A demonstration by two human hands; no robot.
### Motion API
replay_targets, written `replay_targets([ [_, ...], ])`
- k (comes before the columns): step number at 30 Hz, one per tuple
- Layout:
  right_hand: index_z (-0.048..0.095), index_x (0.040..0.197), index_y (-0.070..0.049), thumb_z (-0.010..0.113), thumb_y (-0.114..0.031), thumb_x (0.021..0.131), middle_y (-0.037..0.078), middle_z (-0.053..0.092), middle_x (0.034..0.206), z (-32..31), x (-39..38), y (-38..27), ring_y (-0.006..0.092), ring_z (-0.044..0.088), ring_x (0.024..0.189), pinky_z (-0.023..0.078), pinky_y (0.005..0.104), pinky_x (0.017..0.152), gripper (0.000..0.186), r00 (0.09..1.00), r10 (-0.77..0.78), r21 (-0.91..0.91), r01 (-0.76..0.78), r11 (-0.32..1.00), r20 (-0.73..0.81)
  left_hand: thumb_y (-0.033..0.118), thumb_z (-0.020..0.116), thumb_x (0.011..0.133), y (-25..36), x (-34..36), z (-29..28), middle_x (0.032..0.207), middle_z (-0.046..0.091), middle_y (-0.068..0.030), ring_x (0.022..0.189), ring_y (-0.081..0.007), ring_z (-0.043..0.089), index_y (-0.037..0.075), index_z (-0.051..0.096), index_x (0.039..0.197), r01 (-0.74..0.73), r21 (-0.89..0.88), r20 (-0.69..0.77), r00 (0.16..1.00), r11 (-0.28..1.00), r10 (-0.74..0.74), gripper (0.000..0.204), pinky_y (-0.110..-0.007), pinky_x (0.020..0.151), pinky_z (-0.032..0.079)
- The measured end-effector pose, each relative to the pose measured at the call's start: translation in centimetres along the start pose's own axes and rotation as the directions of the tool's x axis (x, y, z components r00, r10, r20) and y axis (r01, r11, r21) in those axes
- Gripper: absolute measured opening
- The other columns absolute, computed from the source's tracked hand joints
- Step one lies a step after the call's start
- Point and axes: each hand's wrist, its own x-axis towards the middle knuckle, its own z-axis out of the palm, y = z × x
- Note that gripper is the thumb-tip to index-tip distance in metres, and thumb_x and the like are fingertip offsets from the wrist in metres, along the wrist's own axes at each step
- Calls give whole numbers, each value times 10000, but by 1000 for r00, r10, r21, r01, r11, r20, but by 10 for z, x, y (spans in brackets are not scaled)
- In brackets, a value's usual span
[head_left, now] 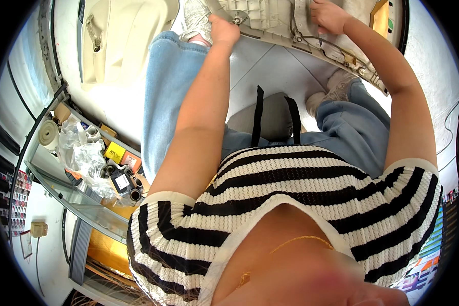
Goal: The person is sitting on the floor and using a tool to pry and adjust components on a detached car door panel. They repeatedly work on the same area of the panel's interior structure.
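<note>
A beige plastic panel, like a car door trim turned back side up [268,23], lies across the top of the view, with ribs, brackets and a dark cable [336,48] along it. My left hand [225,31] is closed at the panel's left end, beside a round grey fitting [239,18]; its fingertips are partly hidden. Over the panel's right half, my right hand [329,17] has its fingers curled down beside a raised beige strip. What those fingers hold, if anything, cannot be made out.
Another beige door panel [130,46] lies at the upper left. Left of my leg, a glass case [81,201] bears plastic bags [89,160], a tape roll [48,133] and small boxes [115,151]. My white shoes [196,20] flank the near panel. A grey cushion with black straps [270,120] sits between my legs.
</note>
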Motion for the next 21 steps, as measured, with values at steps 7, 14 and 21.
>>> replay_targets([
  [7, 634, 667, -146, 615, -349, 637, 25, 616, 762, 21, -1, 8, 228, 553, 870, 440, 390, 771, 206, 988, 139, 152, -149, 977, 73, 99, 544, 779, -1, 3, 3, 1040, 555, -309, 991, -404, 561, -106, 225, 1125, -7, 36, -19, 1000, 999, 7, 513, -400, 871, 443],
  [14, 628, 689, -145, 636, -327, 612, 46, 605, 774, 3, 2, 2, 243, 560, 856, 423, 397, 768, 198, 960, 240, 160, -262, 952, 146, 91, 544, 774, -4, 4, 3, 1026, 559, -313, 980, -402, 567, -128, 235, 1106, -36, 22, -32, 999, 999, 37, 503, -400, 860, 448],
  [21, 582, 636, -162, 656, -326, 573, 34, 570, 733, -6, -13, -12, 236, 554, 808, 392, 417, 736, 191, 948, 319, 197, -311, 930, -11, 82, 541, 773, -1, 3, 1, 1014, 559, -321, 970, -406, 569, -129, 238, 1103, -50, 21, -22, 998, 999, 50, 495, -396, 854, 452],
])
